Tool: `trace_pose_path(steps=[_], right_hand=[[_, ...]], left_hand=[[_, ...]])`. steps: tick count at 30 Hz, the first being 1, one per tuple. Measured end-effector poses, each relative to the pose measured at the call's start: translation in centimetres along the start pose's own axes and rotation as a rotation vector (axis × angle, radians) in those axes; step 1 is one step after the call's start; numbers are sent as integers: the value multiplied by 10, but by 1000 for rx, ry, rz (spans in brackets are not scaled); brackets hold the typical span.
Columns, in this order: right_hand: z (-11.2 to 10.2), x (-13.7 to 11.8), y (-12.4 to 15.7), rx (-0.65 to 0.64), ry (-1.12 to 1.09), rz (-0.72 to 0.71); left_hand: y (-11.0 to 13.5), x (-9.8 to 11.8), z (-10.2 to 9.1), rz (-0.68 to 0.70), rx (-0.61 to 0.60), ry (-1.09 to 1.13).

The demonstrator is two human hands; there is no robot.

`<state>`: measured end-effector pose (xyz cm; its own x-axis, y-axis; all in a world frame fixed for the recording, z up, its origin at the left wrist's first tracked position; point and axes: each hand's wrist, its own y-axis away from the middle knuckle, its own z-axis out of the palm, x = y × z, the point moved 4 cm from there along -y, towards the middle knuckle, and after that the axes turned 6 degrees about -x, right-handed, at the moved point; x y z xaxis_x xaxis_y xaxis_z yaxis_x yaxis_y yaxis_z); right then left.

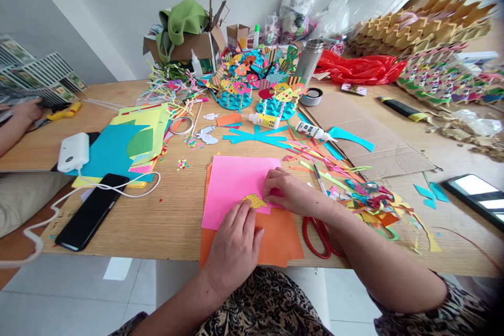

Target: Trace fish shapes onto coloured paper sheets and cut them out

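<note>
A small yellow paper fish (255, 200) with dark dots lies on a pink sheet of paper (236, 178). My left hand (235, 239) rests over the near side of the pink sheet, fingers stretched out and their tips at the fish's left end. From the right, my right hand (286, 189) is closed in a pinch at the fish's right end; its fingertips partly hide what they grip. Under the pink sheet are orange sheets (277, 241). Red-handled scissors (321, 241) lie beneath my right forearm.
Glue bottles (265, 121), blue paper strips (255, 135) and paper fish decorations (236, 86) stand or lie beyond the sheets. Paper scraps (378, 205) and cardboard (378, 136) are right. A black phone (92, 212) with a white cable lies left, near another person's hand (27, 110).
</note>
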<state>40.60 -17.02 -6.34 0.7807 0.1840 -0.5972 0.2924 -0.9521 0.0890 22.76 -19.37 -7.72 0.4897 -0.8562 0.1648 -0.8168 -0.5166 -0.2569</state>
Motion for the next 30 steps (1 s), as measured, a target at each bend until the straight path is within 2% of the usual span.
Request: trace_pose_path(steps=[23, 30], right_hand=[[3, -9, 0, -11, 5, 14], [3, -8, 0, 96, 7, -61]], left_hand=[[0, -1, 1, -27, -4, 33], [-1, -1, 1, -28, -10, 35]])
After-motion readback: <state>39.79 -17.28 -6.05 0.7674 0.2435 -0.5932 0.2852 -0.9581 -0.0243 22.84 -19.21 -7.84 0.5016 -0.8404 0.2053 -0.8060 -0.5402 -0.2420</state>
